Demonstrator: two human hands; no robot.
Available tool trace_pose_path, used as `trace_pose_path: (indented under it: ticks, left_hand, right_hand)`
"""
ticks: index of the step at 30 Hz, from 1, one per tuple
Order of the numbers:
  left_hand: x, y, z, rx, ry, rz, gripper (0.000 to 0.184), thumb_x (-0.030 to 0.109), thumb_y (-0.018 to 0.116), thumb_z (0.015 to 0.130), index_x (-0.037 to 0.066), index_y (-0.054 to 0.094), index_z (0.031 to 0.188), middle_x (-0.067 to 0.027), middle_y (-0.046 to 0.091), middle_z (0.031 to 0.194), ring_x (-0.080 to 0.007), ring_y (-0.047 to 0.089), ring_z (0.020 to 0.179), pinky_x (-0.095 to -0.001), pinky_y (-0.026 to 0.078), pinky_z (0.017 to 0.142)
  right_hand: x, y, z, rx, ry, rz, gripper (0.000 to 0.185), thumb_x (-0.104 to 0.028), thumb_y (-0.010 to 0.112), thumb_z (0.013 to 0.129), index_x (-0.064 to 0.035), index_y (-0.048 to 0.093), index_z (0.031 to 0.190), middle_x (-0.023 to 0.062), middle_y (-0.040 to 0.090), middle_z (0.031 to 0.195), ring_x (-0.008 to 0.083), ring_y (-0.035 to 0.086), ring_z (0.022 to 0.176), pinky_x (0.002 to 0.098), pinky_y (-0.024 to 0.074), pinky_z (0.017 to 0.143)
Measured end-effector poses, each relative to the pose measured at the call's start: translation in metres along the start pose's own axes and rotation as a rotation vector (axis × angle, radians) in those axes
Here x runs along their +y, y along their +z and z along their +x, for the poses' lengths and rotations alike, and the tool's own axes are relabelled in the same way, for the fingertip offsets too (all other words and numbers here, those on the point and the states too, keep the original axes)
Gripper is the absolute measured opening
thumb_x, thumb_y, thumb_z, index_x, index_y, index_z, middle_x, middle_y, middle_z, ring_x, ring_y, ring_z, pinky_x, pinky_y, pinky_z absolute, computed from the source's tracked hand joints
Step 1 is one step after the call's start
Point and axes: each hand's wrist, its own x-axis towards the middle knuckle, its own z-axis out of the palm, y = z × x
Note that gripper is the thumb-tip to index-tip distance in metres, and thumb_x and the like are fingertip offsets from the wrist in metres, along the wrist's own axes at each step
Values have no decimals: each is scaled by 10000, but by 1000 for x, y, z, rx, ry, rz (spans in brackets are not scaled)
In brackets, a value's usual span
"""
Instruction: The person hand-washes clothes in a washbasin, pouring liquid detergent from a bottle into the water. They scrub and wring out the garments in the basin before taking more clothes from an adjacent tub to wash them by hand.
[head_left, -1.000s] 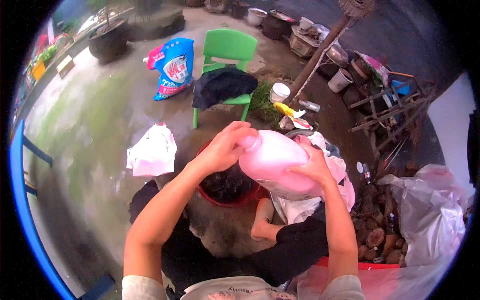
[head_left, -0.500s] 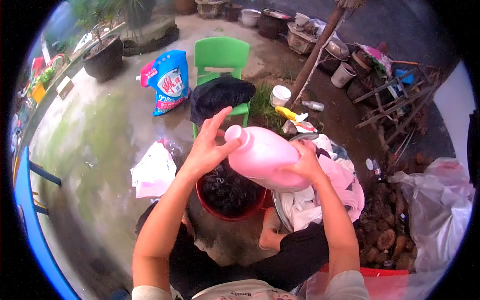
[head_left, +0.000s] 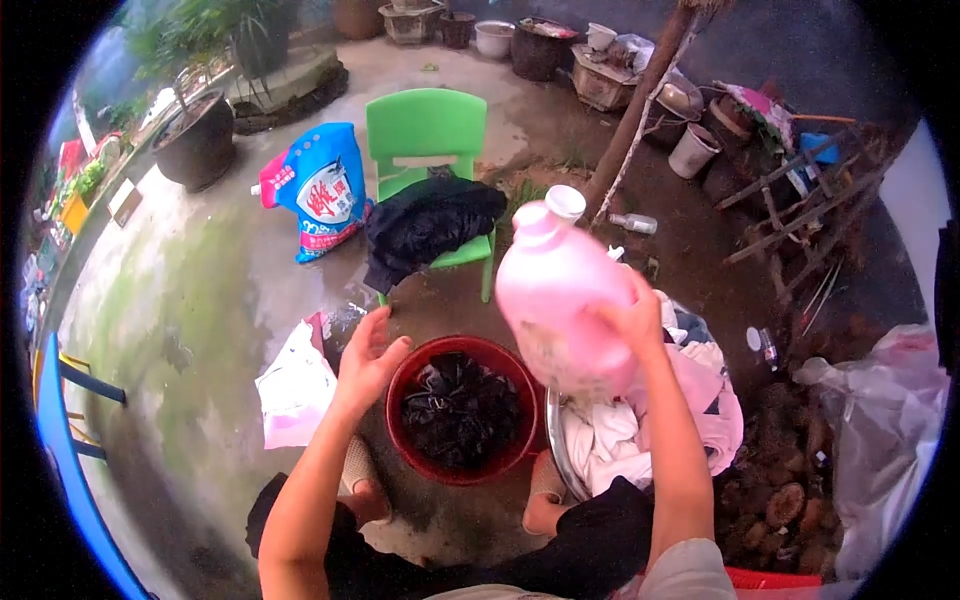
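I see the jug [head_left: 560, 290] to the right of the left hand [head_left: 367, 362] and well apart from it, gripped by the nearer right hand [head_left: 637, 318], while the left is open and holds nothing. Its long axis slants from a neck at the far left to a base at the near right, where I cannot tell whether it touches the clothes [head_left: 690, 390]. I have open room between left hand and jug, with the tub [head_left: 462, 477] nearer and the basin's rim [head_left: 557, 440] right of it.
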Motion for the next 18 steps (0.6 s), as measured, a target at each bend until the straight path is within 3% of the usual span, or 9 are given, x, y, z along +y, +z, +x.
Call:
trace_pose_path:
  ticks: [1,3,7,8,12,13,16,18]
  left_hand:
    - [-18,-5,1,37,6,67,504,189,703,865,27,508,1301,-154,623,1187,-217,603,1054,-338,491,903]
    - [-41,1,-9,-4,-84,108,430,154,684,874,8,536,1251,-134,645,1118,-185,614,982,-317,499,869]
    - [-72,24,-22,-110,-169,137,263,99,642,894,-17,589,1125,-67,652,919,-124,598,839,-293,508,774]
    - [-79,34,-25,-78,-195,94,219,102,643,895,-11,608,1079,-54,654,883,-117,598,827,-287,506,766]
    - [-127,55,-38,-107,-232,19,199,92,612,905,-7,614,1078,-36,653,831,-117,601,772,-277,506,734]
    - [-136,57,-41,-112,-351,-73,197,89,601,907,-6,612,1079,-38,651,822,-121,602,751,-278,508,723]
    - [-160,61,-52,-135,-400,-9,206,101,602,909,-9,610,1082,-54,649,807,-136,616,739,-285,514,717]
    - [-167,63,-53,-141,-446,1,199,102,601,908,-8,622,1073,-68,663,823,-140,628,754,-294,519,731]
  right_hand:
    - [3,-3,15,60,9,23,462,-151,859,639,-28,635,1024,51,690,927,140,629,833,304,522,768]
    - [24,-4,41,121,81,22,396,-104,819,692,-21,611,1018,66,676,958,137,629,850,298,520,773]
    - [74,34,86,161,169,408,464,-46,791,715,-16,566,1120,78,659,1019,164,632,894,303,516,807]
    - [94,47,95,180,157,375,475,-45,795,712,-16,563,1126,78,658,1024,167,631,898,304,515,810]
    - [150,98,125,267,131,262,512,-50,808,707,-17,554,1150,77,651,1054,177,620,934,315,506,837]
    - [164,108,132,274,154,237,519,-53,810,706,-17,554,1156,77,649,1061,178,618,941,316,503,844]
    - [194,133,139,310,205,274,544,-44,792,723,-16,541,1205,75,641,1089,181,612,972,318,496,869]
    - [206,148,131,302,219,485,547,-28,773,737,-14,533,1229,75,638,1100,182,610,984,318,494,876]
